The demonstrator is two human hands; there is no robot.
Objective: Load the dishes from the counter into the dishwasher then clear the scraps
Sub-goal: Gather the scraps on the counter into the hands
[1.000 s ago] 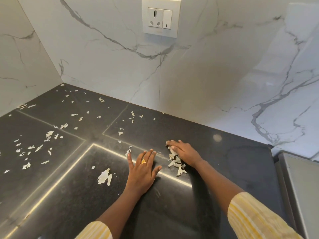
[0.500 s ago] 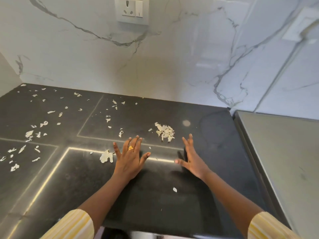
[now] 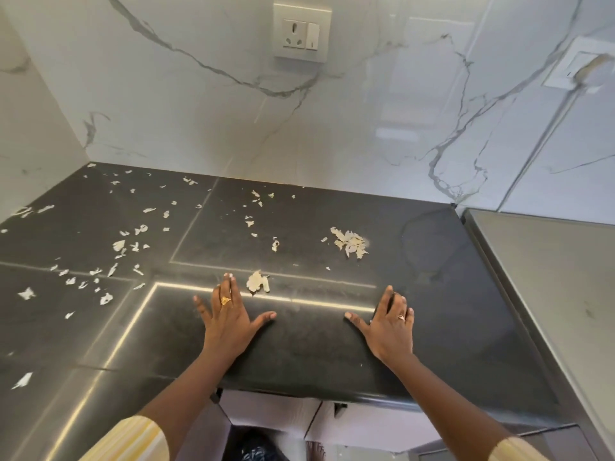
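text: none legible | wall socket plate [image 3: 302, 32]: unmarked | counter [image 3: 432, 294]: no labels

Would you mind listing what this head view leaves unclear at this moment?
- Dishwasher and dishes: none in frame.
- Dark object below the counter: cut off by the bottom edge, unidentifiable.
- Scraps: too small to tell the material.
- Steel surface: cut by the right edge.
- Left hand, right hand: palms hidden.

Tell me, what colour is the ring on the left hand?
Gold. The ring on the left hand shows clearly in the head view.
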